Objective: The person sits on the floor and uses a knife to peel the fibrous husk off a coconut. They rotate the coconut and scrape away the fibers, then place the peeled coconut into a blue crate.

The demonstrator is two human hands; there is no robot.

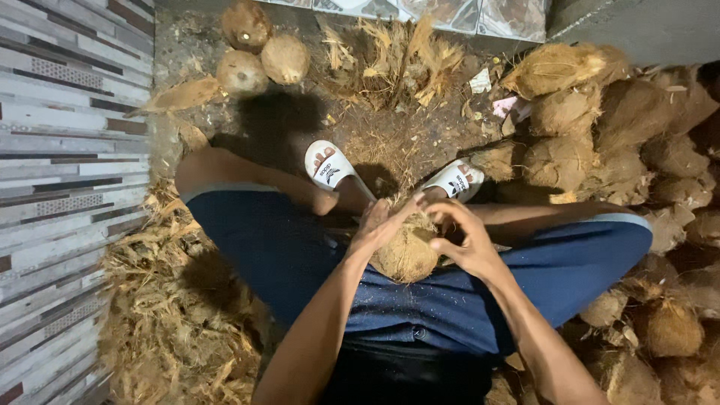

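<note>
I sit with my knees apart in blue shorts, and a brown, fibrous coconut rests between my thighs. My left hand presses against its upper left side with the fingers spread over the husk. My right hand grips the upper right side, fingers curled into the fibres at the top. Part of the coconut's top is hidden by both hands. My feet wear white slides just beyond it on the dirt.
A heap of unhusked coconuts fills the right side. Three husked coconuts lie at the top left. Torn husk fibre is piled at the lower left and more husk lies ahead. A tiled wall runs along the left.
</note>
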